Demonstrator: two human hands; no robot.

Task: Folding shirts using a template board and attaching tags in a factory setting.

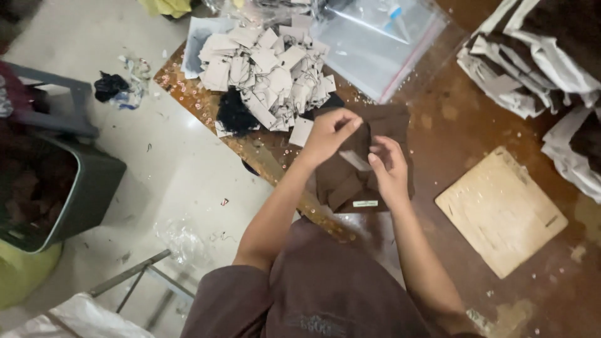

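A dark brown folded garment (pixel 350 178) lies on the brown table (pixel 451 125) in front of me, with a small pale label (pixel 365 203) at its near edge. My left hand (pixel 328 134) pinches the top of the cloth with fingers closed on it. My right hand (pixel 389 169) rests on the garment beside a small white tag (pixel 355 159) and seems to hold it against the cloth. Just beyond the hands sits a heap of white paper tags with black strings (pixel 266 72).
A clear zip bag (pixel 375 44) lies at the table's far side. Stacked folded garments in clear bags (pixel 532 56) fill the right corner. A flat wooden board (pixel 501 209) lies right. Left, on the pale floor, stand a grey bin (pixel 75 194) and a grey stool (pixel 59 103).
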